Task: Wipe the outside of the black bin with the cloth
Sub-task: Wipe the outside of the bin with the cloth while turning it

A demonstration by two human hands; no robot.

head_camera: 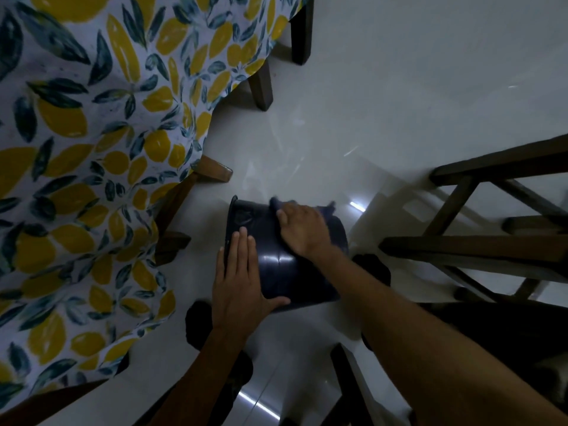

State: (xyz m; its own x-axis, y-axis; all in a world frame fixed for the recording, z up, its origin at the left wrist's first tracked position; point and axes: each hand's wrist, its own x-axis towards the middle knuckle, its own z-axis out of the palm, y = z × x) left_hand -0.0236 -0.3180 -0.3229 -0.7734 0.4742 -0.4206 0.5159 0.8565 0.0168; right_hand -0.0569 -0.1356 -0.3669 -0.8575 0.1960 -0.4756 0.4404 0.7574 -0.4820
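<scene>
Head view, the only one supplied. Item one: the black bin [285, 256], laid on its side on the pale tiled floor [399, 103], its open rim turned toward the draped table at the left and its base toward the chair at the right; it is judged to have been tipped over so that its curved outer wall is offered upward for wiping. Item two: the left hand [239, 284], laid flat on the near part of the wall by the rim, fingers straight and together, thumb spread along the lower edge; nothing is gripped, and the flat press is judged to be there to stop the round body from rolling. Item three: the right hand [302, 227], pressed down on the far upper side of the bin over the cloth [276, 204]; the fingers are blurred, so whether the cloth is clutched or merely pressed under an extended palm cannot be told. Only dark corners of the cloth are seen, projecting past the hand. Item four: a table under a lemon-print tablecloth [76, 149], just left of the bin. Item five: a dark wooden chair [491, 241], at the right. The wipe is judged to be under way, with the underside not yet reachable.
</scene>
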